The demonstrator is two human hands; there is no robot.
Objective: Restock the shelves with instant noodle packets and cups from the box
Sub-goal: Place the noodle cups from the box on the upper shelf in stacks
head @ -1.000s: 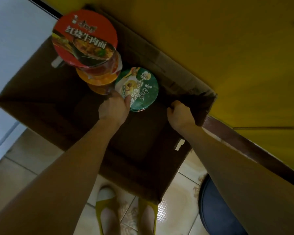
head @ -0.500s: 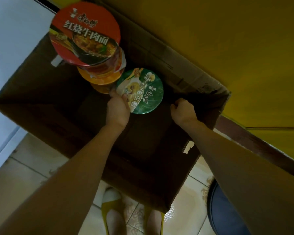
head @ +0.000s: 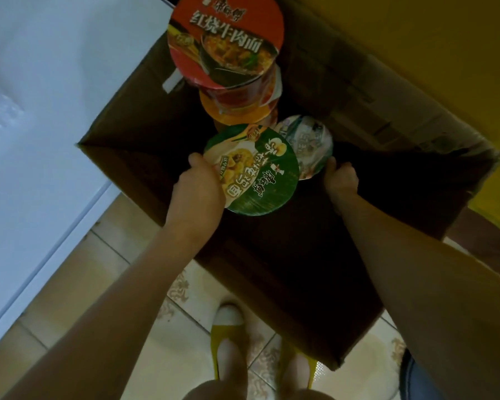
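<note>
1. Green lid tilted toward the camera, the green cup is gripped by the left hand. The thumb hooks over the rim at the cup's 9 o'clock, and the other fingers are hidden beneath it.
2. At 3 o'clock of that cup, the right hand is curled, its thumb pressed against the rim of a pale-lidded cup. The fingers underneath are out of sight, and this cup is blurred.
3. The pale-lidded cup sits at 1 o'clock of the green cup and is partly hidden behind it. Whether the two touch cannot be told.
4. Both held cups are over the open mouth of the cardboard box, whose inside is dark.
5. At 12 o'clock of the green cup, a red-lidded cup stands on an orange-lidded cup. This stack is in the box's far part, and its top rises above the box rim.
6. The box stands on a tiled floor. Its near corner, at 6 o'clock, is just beside a pair of yellow slippers on the person's feet.
7. A white panel fills the 9 o'clock side, close to the box's left wall. A yellow wall runs behind the box from 12 to 3 o'clock.
</note>
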